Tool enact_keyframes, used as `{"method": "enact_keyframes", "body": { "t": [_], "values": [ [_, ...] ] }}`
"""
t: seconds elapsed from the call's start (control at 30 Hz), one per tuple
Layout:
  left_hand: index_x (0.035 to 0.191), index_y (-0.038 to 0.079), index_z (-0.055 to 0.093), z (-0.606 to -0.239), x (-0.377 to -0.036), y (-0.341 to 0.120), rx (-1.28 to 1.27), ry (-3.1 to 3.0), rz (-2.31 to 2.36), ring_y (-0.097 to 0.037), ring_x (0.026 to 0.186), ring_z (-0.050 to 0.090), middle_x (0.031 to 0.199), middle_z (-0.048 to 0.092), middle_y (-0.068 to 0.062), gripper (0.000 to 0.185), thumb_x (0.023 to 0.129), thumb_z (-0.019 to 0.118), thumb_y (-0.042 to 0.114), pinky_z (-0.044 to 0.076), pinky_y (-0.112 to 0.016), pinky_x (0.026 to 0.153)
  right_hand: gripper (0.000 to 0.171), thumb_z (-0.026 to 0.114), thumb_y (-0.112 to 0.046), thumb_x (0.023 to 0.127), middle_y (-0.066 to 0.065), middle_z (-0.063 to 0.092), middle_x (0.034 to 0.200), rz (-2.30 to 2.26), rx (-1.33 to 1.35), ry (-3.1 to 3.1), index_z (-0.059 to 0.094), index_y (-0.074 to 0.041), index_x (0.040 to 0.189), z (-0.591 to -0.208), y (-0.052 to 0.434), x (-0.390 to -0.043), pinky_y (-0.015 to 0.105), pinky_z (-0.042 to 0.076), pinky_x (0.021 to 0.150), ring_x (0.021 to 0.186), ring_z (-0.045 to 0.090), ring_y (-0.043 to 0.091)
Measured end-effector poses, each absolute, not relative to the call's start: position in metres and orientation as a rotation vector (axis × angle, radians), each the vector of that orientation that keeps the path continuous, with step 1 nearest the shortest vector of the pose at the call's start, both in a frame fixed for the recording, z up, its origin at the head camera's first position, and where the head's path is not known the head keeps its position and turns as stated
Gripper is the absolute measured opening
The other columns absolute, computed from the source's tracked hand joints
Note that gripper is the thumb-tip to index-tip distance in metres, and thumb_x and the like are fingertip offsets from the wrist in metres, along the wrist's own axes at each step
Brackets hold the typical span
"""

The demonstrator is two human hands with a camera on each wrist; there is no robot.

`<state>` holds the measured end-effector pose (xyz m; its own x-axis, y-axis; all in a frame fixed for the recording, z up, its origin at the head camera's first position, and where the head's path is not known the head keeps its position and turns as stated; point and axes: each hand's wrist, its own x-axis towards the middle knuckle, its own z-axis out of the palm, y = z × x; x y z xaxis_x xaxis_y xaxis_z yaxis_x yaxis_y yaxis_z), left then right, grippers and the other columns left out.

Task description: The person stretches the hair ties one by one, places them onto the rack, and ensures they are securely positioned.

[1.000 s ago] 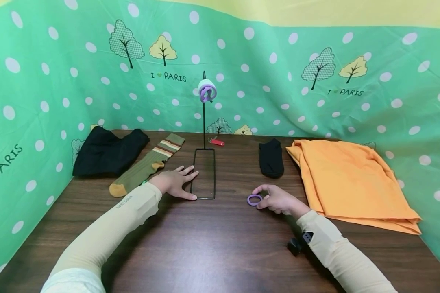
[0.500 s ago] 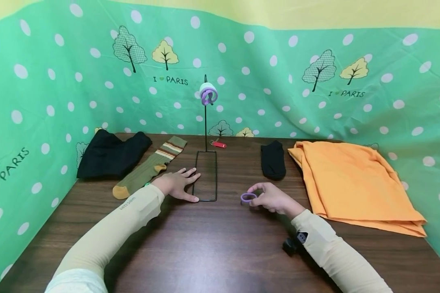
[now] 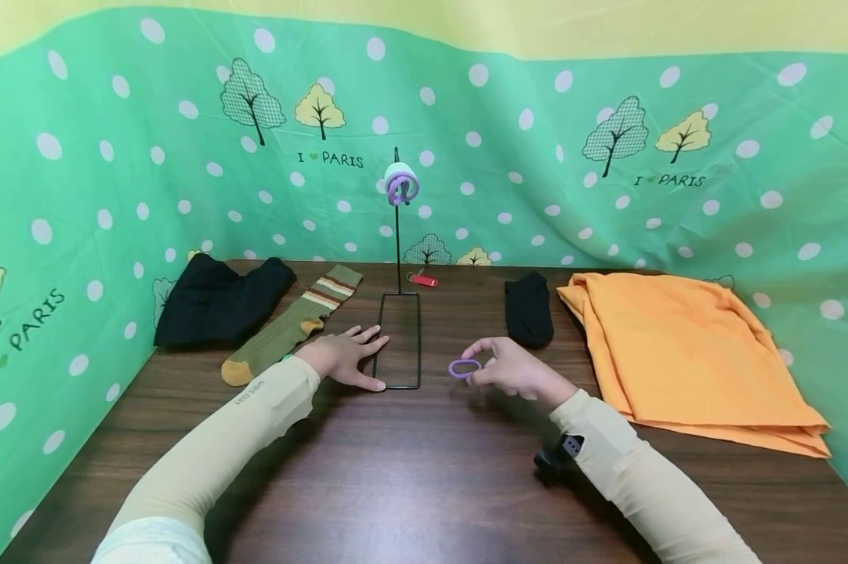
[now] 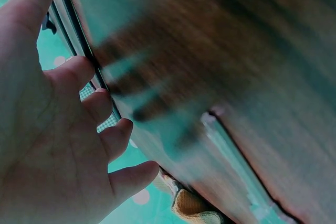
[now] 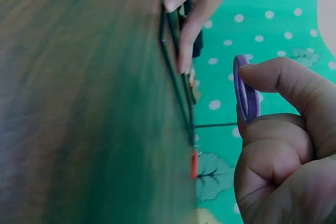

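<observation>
A purple hair tie (image 3: 464, 368) is pinched between the thumb and fingers of my right hand (image 3: 512, 366), just above the table and right of a black wire stand (image 3: 419, 341). In the right wrist view, the hair tie (image 5: 247, 90) shows edge-on at the fingertips. My left hand (image 3: 342, 356) rests with spread, straight fingers on the left side of the stand's rectangular base. The left wrist view shows its palm (image 4: 47, 129) against the black wire (image 4: 79, 30). High on the stand hang purple hair ties (image 3: 401, 189) and a whitish band (image 3: 399, 169).
Behind my left hand lie a striped olive sock (image 3: 283, 337) and folded black cloth (image 3: 219, 301). A red tag (image 3: 425, 280) sits beyond the stand. On the right are a black sock (image 3: 528, 309) and orange cloth (image 3: 692, 352). A pale green strip (image 4: 236, 166) lies on the table.
My right hand has carried the purple hair tie leftward and slightly up, closer to the stand. The left hand stays on the base; the head view has shifted slightly.
</observation>
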<state>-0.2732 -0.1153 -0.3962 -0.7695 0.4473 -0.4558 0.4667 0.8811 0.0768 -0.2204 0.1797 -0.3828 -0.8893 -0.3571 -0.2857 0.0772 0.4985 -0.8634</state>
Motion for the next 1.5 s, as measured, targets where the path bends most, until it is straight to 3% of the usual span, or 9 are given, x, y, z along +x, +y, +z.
{"method": "enact_keyframes", "body": {
  "t": [0.23, 0.47, 0.63, 1.5],
  "values": [
    [0.149, 0.035, 0.005, -0.398, -0.275, -0.114, 0.679, 2.565, -0.065, -0.027, 0.145, 0.002, 0.157, -0.003, 0.008, 0.096, 0.074, 0.047, 0.077, 0.021, -0.058, 0.108, 0.038, 0.068, -0.001, 0.076, -0.001, 0.05, 0.052, -1.345, -0.303, 2.376, 0.054, 0.001, 0.111, -0.355, 0.167, -0.223, 0.021, 0.024, 0.036, 0.036, 0.026, 0.006],
    [0.149, 0.034, 0.005, -0.396, -0.275, -0.114, 0.679, 2.561, -0.084, -0.027, 0.145, 0.003, 0.157, -0.003, 0.007, 0.096, 0.074, 0.047, 0.077, 0.022, -0.058, 0.108, 0.037, 0.068, -0.001, 0.075, -0.006, 0.038, 0.05, -1.365, -0.429, 2.403, 0.054, 0.001, 0.11, -0.317, 0.157, -0.225, 0.021, 0.026, 0.041, 0.042, 0.029, 0.007],
    [0.149, 0.033, 0.006, -0.396, -0.275, -0.115, 0.695, 2.567, -0.087, -0.028, 0.144, 0.004, 0.157, -0.002, 0.006, 0.096, 0.075, 0.047, 0.077, 0.024, -0.058, 0.107, 0.034, 0.068, -0.001, 0.076, -0.006, 0.037, 0.05, -1.346, -0.48, 2.454, 0.055, -0.001, 0.108, -0.292, 0.151, -0.226, 0.021, 0.027, 0.041, 0.042, 0.03, 0.007],
    [0.149, 0.035, 0.007, -0.395, -0.272, -0.117, 0.67, 2.586, -0.061, -0.024, 0.145, 0.005, 0.157, -0.002, 0.01, 0.095, 0.075, 0.049, 0.076, 0.027, -0.056, 0.106, 0.035, 0.067, 0.0, 0.079, -0.006, 0.024, 0.046, -1.526, -0.757, 2.498, 0.052, -0.003, 0.11, -0.213, 0.116, -0.212, 0.022, 0.021, 0.042, 0.042, 0.021, 0.009]
  ]
}}
